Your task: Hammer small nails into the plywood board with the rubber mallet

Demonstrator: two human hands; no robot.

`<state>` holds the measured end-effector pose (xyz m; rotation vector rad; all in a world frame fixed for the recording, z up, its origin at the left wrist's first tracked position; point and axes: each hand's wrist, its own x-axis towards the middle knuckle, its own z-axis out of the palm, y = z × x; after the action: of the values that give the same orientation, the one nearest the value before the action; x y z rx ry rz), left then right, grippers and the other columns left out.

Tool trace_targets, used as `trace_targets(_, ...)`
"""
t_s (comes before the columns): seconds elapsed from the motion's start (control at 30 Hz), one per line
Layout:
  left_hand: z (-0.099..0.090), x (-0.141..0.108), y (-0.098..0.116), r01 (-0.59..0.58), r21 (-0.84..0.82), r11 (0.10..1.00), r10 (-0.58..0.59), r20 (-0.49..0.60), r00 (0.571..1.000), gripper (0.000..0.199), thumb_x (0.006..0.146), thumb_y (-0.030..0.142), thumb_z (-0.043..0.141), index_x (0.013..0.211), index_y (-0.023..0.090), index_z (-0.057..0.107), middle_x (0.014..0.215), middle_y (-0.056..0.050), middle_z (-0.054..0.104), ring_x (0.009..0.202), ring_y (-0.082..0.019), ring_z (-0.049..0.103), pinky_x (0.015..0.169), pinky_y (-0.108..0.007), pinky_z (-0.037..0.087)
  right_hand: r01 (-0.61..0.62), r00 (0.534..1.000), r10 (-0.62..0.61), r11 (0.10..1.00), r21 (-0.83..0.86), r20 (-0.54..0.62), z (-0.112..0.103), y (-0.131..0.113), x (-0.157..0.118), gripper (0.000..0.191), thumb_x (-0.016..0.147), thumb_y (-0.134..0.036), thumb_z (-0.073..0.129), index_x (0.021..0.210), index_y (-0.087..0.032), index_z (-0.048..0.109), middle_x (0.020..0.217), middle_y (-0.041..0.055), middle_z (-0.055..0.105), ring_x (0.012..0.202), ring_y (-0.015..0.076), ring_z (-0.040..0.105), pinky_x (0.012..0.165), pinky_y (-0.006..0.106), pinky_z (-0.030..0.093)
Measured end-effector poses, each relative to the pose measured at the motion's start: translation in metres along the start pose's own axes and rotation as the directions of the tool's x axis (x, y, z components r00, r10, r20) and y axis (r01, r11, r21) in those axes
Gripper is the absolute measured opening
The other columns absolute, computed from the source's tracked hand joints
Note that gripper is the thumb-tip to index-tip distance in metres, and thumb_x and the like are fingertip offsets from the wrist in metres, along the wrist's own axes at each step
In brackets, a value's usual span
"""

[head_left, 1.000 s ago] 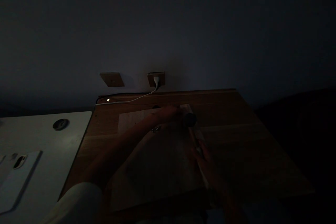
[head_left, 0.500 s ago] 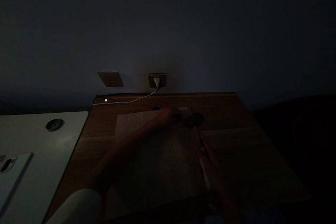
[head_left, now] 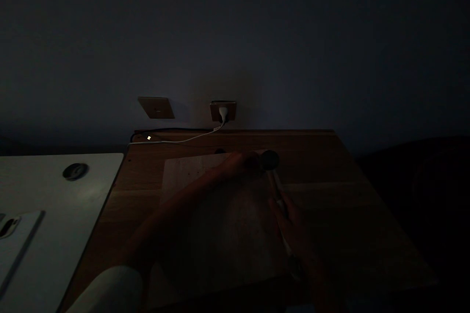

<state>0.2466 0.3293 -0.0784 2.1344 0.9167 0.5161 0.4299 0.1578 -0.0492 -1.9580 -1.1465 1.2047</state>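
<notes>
The picture is very dark. My right hand (head_left: pixel 290 220) is closed round the handle of a mallet (head_left: pixel 270 160), whose dark round head is near the top right corner of a pale board (head_left: pixel 235 234). The board lies flat on the wooden table (head_left: pixel 330 210). My left hand (head_left: pixel 235 164) reaches over the far part of the board, beside the mallet head. Its fingers seem closed, and what they hold, if anything, is lost in the dark.
A white table (head_left: pixel 88 200) at the left bears a dark round object (head_left: pixel 75 171) and a phone-like object (head_left: pixel 9 226). A white cable (head_left: pixel 183 140) runs from a wall socket (head_left: pixel 216 111) along the table's back edge. A wall plate (head_left: pixel 157 107) is nearby.
The mallet head has moved left and a little away from me, closer to my left hand. My left hand has stayed nearly in place.
</notes>
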Motion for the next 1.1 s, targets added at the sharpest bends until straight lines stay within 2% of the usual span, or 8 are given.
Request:
trace_targets(0.13,0.001,0.001,-0.002,-0.005,-0.02,1.0,0.005,-0.012,1.0,0.042,0.085,0.016,0.07,0.127,0.017,0.067,0.116,-0.006,0.077,0.105,-0.021,0.073,0.092,-0.029,0.053,0.032,0.998,-0.033,0.999,-0.021,-0.049,0.0,0.0,-0.002,0.07,0.084,-0.073,0.052,0.127,-0.018,0.062,0.064,-0.0024,0.061,0.057,0.0199,0.06,0.051,0.029,0.044)
trace_targets(0.23,0.003,0.001,-0.005,0.005,-0.031,1.0,-0.005,-0.01,1.0,0.047,0.084,0.014,0.07,0.13,0.017,0.065,0.113,-0.006,0.078,0.104,-0.021,0.073,0.091,-0.029,0.054,0.046,0.997,-0.047,0.999,-0.011,-0.068,0.0,0.0,-0.003,0.061,0.087,-0.067,0.051,0.124,-0.019,0.061,0.072,-0.0002,0.065,0.063,0.0204,0.063,0.056,0.029,0.048)
trace_targets(0.33,0.002,0.0,-0.004,0.029,-0.024,0.999,-0.029,-0.01,1.0,0.046,0.085,0.019,0.071,0.13,0.019,0.066,0.115,-0.006,0.078,0.104,-0.021,0.074,0.091,-0.03,0.054,0.009,0.999,-0.01,1.0,-0.004,-0.042,0.0,-0.001,-0.001,0.057,0.086,-0.059,0.051,0.127,-0.021,0.058,0.072,-0.0011,0.064,0.06,0.0203,0.061,0.055,0.03,0.049)
trace_targets(0.43,0.001,0.0,-0.002,0.03,-0.018,0.999,-0.031,-0.01,0.999,0.041,0.086,0.023,0.071,0.127,0.019,0.067,0.119,-0.007,0.077,0.106,-0.022,0.073,0.092,-0.03,0.054,0.002,0.998,-0.003,1.0,-0.015,-0.066,0.004,0.0,0.006,0.062,0.084,-0.06,0.05,0.131,-0.019,0.057,0.08,0.0026,0.068,0.064,0.0222,0.063,0.056,0.032,0.05)
trace_targets(0.63,0.002,0.001,-0.006,0.038,0.0,0.999,-0.038,0.002,0.999,0.05,0.083,0.02,0.074,0.132,0.016,0.064,0.117,-0.008,0.078,0.104,-0.022,0.074,0.091,-0.029,0.054,0.133,0.984,-0.145,0.985,-0.109,-0.108,0.011,0.007,0.013,0.064,0.088,-0.06,0.049,0.137,-0.021,0.059,0.098,0.008,0.075,0.092,0.0274,0.07,0.078,0.037,0.055)
trace_targets(0.77,0.002,0.002,-0.01,-0.015,-0.015,1.0,0.015,0.013,1.0,0.049,0.083,0.02,0.074,0.131,0.018,0.065,0.118,-0.006,0.077,0.106,-0.022,0.073,0.092,-0.029,0.053,0.138,0.984,-0.148,0.985,-0.101,-0.103,0.01,0.008,0.013,0.066,0.088,-0.062,0.049,0.138,-0.02,0.06,0.105,0.0107,0.076,0.1,0.0297,0.07,0.086,0.04,0.055)
trace_targets(0.93,0.005,0.004,-0.012,0.034,-0.023,0.999,-0.034,-0.02,0.999,0.042,0.083,0.02,0.074,0.124,0.015,0.069,0.113,-0.006,0.078,0.102,-0.022,0.073,0.09,-0.03,0.054,0.118,0.987,-0.126,0.99,-0.083,-0.096,0.012,0.007,0.014,0.072,0.084,-0.065,0.049,0.138,-0.018,0.059,0.13,0.016,0.07,0.115,0.0331,0.067,0.099,0.045,0.05)
trace_targets(1.1,0.0,0.001,-0.006,0.017,0.022,1.0,-0.017,0.008,1.0,0.037,0.086,0.021,0.071,0.122,0.015,0.068,0.116,-0.007,0.076,0.103,-0.022,0.072,0.091,-0.031,0.054,0.093,0.989,-0.107,0.987,-0.134,-0.099,0.012,0.005,0.014,0.074,0.082,-0.065,0.05,0.138,-0.016,0.059,0.124,0.0173,0.072,0.11,0.0346,0.068,0.094,0.047,0.052)
